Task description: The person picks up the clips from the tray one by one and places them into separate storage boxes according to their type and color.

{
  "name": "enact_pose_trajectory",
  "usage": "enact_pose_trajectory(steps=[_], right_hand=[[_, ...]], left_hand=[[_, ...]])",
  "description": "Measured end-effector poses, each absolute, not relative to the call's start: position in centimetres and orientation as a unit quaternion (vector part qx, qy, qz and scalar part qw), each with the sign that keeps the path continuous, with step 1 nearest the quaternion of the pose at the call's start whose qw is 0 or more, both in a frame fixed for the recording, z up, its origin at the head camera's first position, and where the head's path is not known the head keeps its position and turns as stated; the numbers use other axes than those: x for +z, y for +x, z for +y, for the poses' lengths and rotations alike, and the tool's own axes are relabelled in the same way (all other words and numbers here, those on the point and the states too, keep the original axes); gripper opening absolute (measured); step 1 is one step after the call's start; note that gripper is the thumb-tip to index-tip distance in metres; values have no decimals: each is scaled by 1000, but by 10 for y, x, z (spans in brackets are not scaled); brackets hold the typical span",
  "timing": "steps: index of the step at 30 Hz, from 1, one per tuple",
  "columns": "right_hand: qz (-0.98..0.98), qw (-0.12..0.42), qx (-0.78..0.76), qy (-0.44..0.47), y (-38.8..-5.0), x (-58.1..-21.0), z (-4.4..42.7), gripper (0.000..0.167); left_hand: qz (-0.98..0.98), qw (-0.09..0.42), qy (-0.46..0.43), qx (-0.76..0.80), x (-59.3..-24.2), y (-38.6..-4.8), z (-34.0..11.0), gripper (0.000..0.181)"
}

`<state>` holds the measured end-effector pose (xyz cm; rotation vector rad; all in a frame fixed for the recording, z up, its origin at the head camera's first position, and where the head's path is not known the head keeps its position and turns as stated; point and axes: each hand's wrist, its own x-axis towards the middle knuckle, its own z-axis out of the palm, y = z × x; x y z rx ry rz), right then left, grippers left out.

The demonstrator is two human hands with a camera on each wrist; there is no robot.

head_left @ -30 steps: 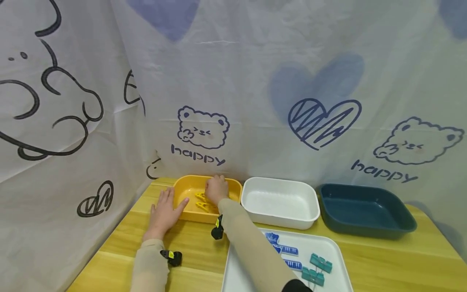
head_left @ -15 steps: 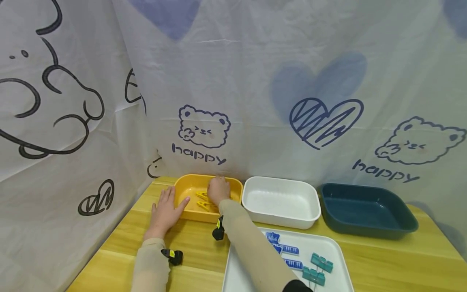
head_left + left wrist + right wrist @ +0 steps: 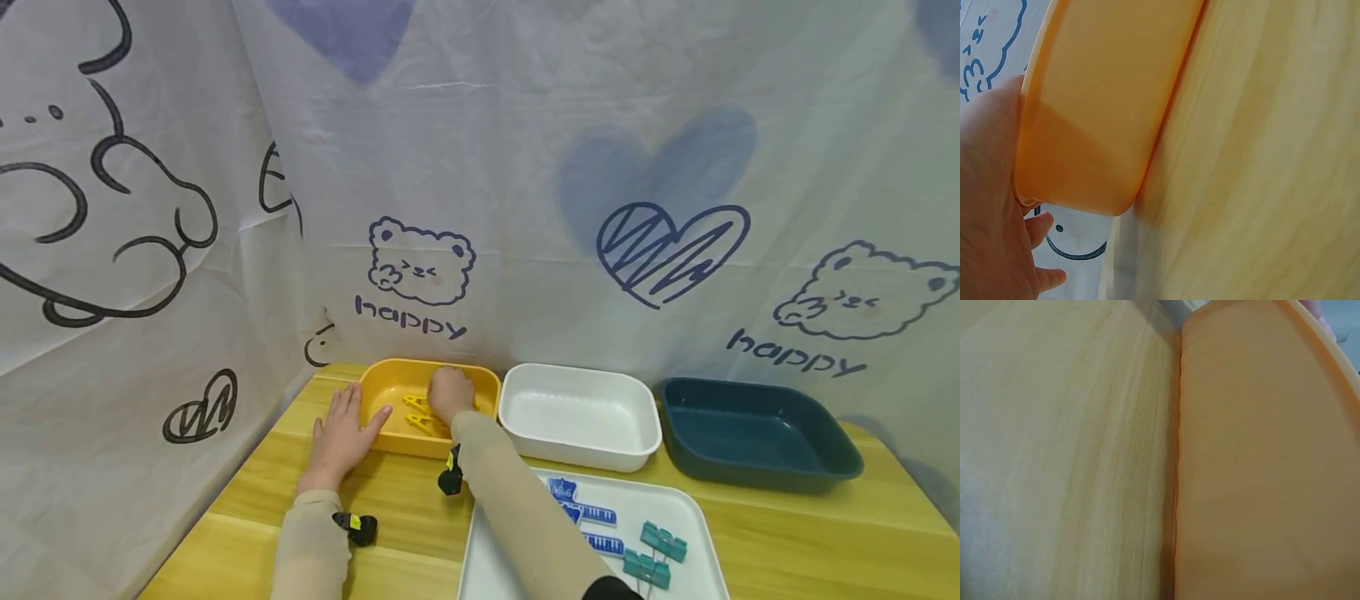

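In the head view, my left hand [image 3: 340,442] rests at the left end of the yellow tray [image 3: 386,442], its fingers straight and its thumb spread over the front rim. The left wrist view shows that hand [image 3: 991,187] against the tray's corner. My right hand [image 3: 451,393] reaches down into the same tray with curled fingers. Its fingertips are hidden, so whether it holds something is not visible. Just left of it, yellow clips [image 3: 420,424] lie on the tray's floor. Mostly the tray's outer wall [image 3: 1266,450] fills the right wrist view.
A white tray [image 3: 577,452] and a dark teal tray [image 3: 757,476] stand in line to the right. In front, a flat white tray [image 3: 693,533] bears blue clips [image 3: 597,514] and teal clips [image 3: 647,568], partly under my right forearm. A printed cloth [image 3: 525,292] hangs close behind.
The right hand sits slightly lower in the yellow tray than a second ago. The left hand stays on the rim. The whole view has shifted a little.
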<state>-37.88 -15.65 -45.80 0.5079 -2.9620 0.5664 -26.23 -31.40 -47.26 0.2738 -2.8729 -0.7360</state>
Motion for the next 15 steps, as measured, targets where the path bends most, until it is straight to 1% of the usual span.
enact_pose_trajectory(steps=[9,15], right_hand=[[-970,38,177,165,-379,-457,-155,30],[-969,48,173,172,-377,-453,-153,25]], left_hand=[[-961,83,92,-248,-473,-263,-313,97],[-962,86,92,-241,-475,-264,-315,97]])
